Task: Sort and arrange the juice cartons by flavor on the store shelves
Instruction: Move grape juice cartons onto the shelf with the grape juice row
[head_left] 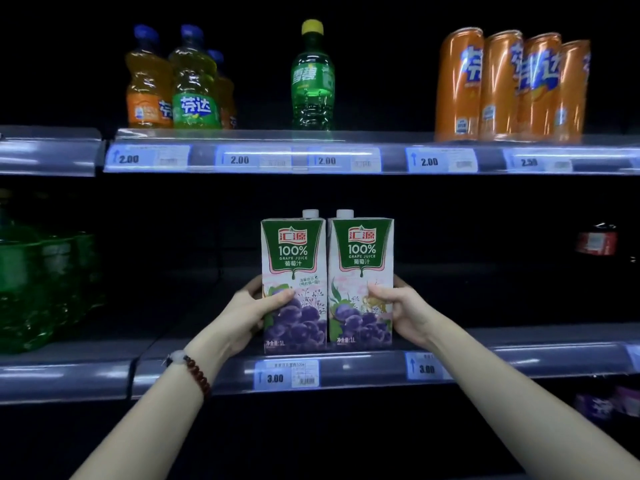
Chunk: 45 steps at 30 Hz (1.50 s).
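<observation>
Left hand point(254, 311) and right hand point(403, 311) grip 2 grape cartons point(327, 282), touching, upright.

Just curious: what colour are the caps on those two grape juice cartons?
White, on both grape juice cartons; clearest in the head view.

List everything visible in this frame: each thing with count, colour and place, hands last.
grape juice cartons: 2, white, green and purple, upright side by side at the middle shelf's front edge
soda bottles: 3, orange and yellow-green, blue caps, upper shelf left
green bottle: 1, yellow cap, upper shelf centre
orange cans: 4, upper shelf right
green bottle pack: count unclear, middle shelf left
price tags: several, white and blue, on shelf rails
bead bracelet: 1, dark red, left wrist
left hand: grips left carton
right hand: grips right carton
</observation>
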{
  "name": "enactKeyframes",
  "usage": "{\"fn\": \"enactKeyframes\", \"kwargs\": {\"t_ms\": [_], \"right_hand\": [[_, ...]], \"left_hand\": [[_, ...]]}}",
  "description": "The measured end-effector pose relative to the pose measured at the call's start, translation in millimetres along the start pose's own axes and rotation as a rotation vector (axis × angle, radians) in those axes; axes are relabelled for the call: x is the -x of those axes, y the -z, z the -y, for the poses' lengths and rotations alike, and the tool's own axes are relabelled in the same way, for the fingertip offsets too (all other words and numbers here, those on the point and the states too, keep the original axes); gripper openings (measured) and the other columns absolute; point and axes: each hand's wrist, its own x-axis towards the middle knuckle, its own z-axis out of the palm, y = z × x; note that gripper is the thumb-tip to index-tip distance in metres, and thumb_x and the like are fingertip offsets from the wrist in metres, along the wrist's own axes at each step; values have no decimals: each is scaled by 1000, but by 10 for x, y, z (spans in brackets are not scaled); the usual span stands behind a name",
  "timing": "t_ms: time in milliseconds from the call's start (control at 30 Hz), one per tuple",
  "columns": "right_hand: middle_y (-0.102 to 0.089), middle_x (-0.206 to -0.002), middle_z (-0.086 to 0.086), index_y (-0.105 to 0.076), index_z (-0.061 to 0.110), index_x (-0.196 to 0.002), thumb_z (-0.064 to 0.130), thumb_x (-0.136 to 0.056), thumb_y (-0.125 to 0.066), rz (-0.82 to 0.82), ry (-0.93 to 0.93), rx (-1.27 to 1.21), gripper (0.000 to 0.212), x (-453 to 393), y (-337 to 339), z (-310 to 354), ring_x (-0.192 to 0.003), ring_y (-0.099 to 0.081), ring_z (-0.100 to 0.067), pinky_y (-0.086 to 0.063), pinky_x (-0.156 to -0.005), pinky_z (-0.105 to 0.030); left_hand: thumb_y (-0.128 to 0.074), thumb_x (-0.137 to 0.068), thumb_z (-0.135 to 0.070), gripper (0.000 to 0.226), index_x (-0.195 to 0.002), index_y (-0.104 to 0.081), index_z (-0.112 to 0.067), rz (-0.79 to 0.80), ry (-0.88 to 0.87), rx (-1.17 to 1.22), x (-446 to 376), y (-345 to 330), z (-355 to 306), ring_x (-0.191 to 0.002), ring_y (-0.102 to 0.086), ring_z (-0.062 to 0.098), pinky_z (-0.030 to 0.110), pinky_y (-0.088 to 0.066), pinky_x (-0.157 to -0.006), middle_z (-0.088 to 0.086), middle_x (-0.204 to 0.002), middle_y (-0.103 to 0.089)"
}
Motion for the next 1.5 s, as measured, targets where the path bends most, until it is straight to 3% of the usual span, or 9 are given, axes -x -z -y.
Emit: {"fn": "enactKeyframes", "kwargs": {"t_ms": [133, 300, 433, 533, 667, 867, 1000, 1300, 1500], "right_hand": [[-75, -78, 5, -56, 0, -122, 26, -64, -73, -54, -22, -7, 66, 31, -45, 3, -79, -67, -10, -53, -62, -21], [-68, -114, -11, -31, -5, -142, 24, -59, -81, -121, -12, -3, 102, 106, -95, 31, -95, -67, -16, -49, -77, -30], [-69, -115, -5, -39, 1, -140, 31, -58, -80, -133, 26, 77, 96, 193, -177, 76, -102, -66, -18, -48, -85, -35], [-60, -132, -7, -44, 8, -139, 42, -72, -77, -184, 45, 263, 82, 299, -231, 68, -117, -58, -23, -42, -104, -44], [-63, -120, -7, -52, 11, -124, 44, -83, -67, -328, 36, 639, 55, 421, -319, 59, -108, -59, -25, -47, -92, -37], [-56, -125, -21, -44, -1, -126, 29, -84, -70, -572, -59, 890, 58, 602, -692, 89, -108, -59, -36, -47, -78, -32], [-56, -124, -24, -40, -2, -127, 17, -87, -59, -668, -109, 1031, 48, 780, -1023, 51, -107, -59, -40, -45, -75, -34], [-70, -103, -11, -70, 12, -95, 19, -76, -74, -187, -76, 1099, 21, 974, -2617, -213, -99, -63, -25, -45, -76, -24], [-71, -95, -8, -73, 11, -96, 16, -77, -75, 119, 34, 1045, 20, 849, -3906, -375, -86, -60, -17, -45, -74, -22]], "left_hand": [[-89, -49, -36, 64, -105, -64, -16, -44, 4, -33, 55, -41, 10, -76, -74, 21, 24, -54, -50, 8, -90, -77], [-86, -50, -43, 56, -98, -62, -24, -73, 42, -142, 129, -94, -77, -77, -75, 18, 27, -59, -57, -1, -85, -77], [-80, -60, -42, 48, -99, -59, -23, -83, 97, -222, 214, -153, -193, -73, -74, 12, 19, -55, -54, -3, -83, -77], [-76, -72, -45, 55, -114, -57, -16, -164, 113, -351, 245, -212, -201, -89, -71, 22, 36, -59, -78, 6, -99, -73], [-72, -78, -48, 50, -113, -57, -15, -295, 31, -547, 338, -295, -174, -90, -63, 16, 31, -54, -81, 1, -101, -65], [-71, -79, -11, 31, -109, -67, -16, -290, -147, -895, 638, -149, -242, -93, -66, 22, 24, -48, -80, 5, -94, -72], [-64, -78, -12, 24, -101, -71, -17, -252, -171, -1040, 926, 167, -314, -90, -65, 20, 28, -52, -81, 0, -85, -69], [-61, -80, -12, 15, -87, -74, -16, -247, -131, -1157, 1720, 1367, -618, -86, -66, 19, 33, -55, -77, 1, -87, -73], [-66, -83, -17, 10, -89, -74, -13, -333, -47, -1194, 2320, 2435, -883, -86, -66, 19, 33, -55, -77, 4, -88, -73]]}}
